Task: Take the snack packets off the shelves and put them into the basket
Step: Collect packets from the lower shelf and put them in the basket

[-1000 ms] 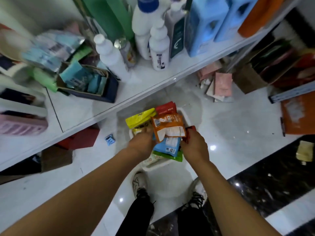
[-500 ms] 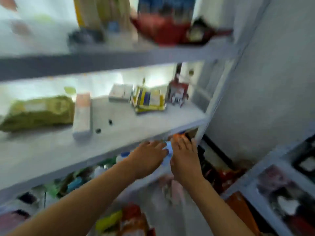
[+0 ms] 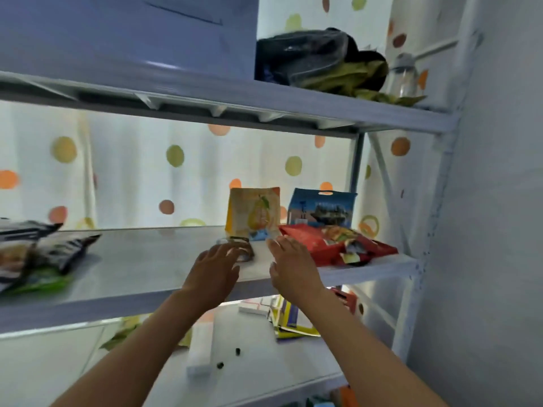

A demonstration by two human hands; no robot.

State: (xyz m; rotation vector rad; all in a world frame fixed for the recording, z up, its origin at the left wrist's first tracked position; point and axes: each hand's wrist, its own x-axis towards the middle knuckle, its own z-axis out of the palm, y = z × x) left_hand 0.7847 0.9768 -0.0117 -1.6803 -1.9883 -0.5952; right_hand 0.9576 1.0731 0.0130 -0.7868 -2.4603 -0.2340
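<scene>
Left hand (image 3: 216, 267) is spread flat over the shelf (image 3: 141, 259), fingers on a small dark packet (image 3: 242, 248). Right hand (image 3: 291, 264) is open too, fingertips touching the pear packet (image 3: 254, 214) standing just beyond it, red packet (image 3: 329, 243) right beside.

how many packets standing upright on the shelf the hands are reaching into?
2. The pear-print pouch stands just beyond the right hand; the blue pouch stands right of it, behind the flat red packets. More may be hidden behind those.
</scene>
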